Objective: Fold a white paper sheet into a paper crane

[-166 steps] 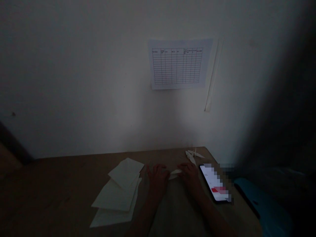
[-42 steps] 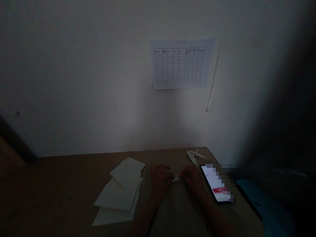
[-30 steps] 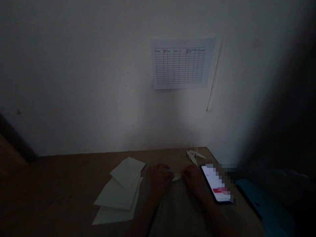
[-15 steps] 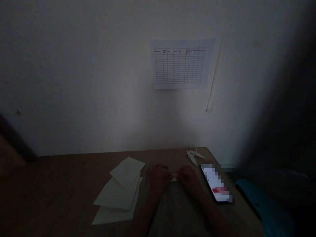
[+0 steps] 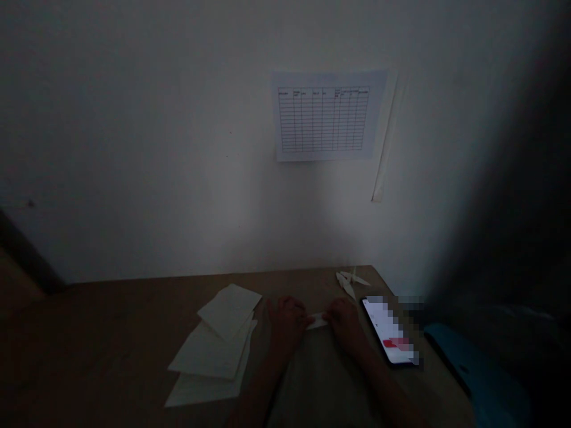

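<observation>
In dim light, my left hand (image 5: 288,321) and my right hand (image 5: 345,318) rest on the brown table (image 5: 111,333), fingers curled. Between them they pinch a small folded white paper (image 5: 317,321), of which only a narrow strip shows. A loose stack of white paper sheets (image 5: 218,345) lies just left of my left hand. A finished folded paper figure (image 5: 350,280) sits at the table's far right corner, beyond my right hand.
A lit phone (image 5: 390,336) lies right of my right hand near the table's edge. A blue object (image 5: 477,374) is lower right, off the table. A printed grid sheet (image 5: 325,116) hangs on the white wall behind.
Both hands stay on the small folded paper; they drew closer together half a second ago and have now spread slightly, showing more of the paper strip.
</observation>
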Demonstrator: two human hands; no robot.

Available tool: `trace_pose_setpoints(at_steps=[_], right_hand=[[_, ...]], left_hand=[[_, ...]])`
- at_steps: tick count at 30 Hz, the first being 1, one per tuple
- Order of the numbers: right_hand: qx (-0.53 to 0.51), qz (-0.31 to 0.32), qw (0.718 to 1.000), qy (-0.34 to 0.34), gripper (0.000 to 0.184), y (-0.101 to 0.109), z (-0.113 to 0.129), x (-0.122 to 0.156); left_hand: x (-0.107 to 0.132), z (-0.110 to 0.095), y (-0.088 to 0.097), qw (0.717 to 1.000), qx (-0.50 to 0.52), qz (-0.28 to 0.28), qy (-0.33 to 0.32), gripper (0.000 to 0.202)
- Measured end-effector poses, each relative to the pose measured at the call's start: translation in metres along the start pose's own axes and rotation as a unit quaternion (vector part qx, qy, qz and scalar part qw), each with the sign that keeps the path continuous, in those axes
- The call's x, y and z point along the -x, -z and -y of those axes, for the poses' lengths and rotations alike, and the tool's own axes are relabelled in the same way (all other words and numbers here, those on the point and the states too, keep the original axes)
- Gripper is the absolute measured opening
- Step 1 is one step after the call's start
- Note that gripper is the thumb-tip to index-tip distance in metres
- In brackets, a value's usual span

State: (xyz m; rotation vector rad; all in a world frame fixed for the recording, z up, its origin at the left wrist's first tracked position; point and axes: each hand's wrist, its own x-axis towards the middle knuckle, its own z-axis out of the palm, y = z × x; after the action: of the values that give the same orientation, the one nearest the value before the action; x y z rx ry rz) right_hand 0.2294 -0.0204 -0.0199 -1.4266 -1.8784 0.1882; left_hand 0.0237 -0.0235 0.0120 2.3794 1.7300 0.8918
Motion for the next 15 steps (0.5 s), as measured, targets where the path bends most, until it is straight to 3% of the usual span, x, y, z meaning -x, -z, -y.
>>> trace_pose_setpoints(at_steps=[8, 15], right_hand=[[0.005, -0.005, 1.000, -0.010, 0.012, 0.001, -0.005, 0.000], [0.004, -0.011, 1.000, -0.022, 0.010, 0.004, -0.008, -0.001]], left_hand=[[-0.001, -0.004, 0.008, 0.999, -0.030, 0.036, 0.012, 0.007], [-0.003, 0.000, 0.013, 0.998, -0.050, 0.027, 0.022, 0.007]])
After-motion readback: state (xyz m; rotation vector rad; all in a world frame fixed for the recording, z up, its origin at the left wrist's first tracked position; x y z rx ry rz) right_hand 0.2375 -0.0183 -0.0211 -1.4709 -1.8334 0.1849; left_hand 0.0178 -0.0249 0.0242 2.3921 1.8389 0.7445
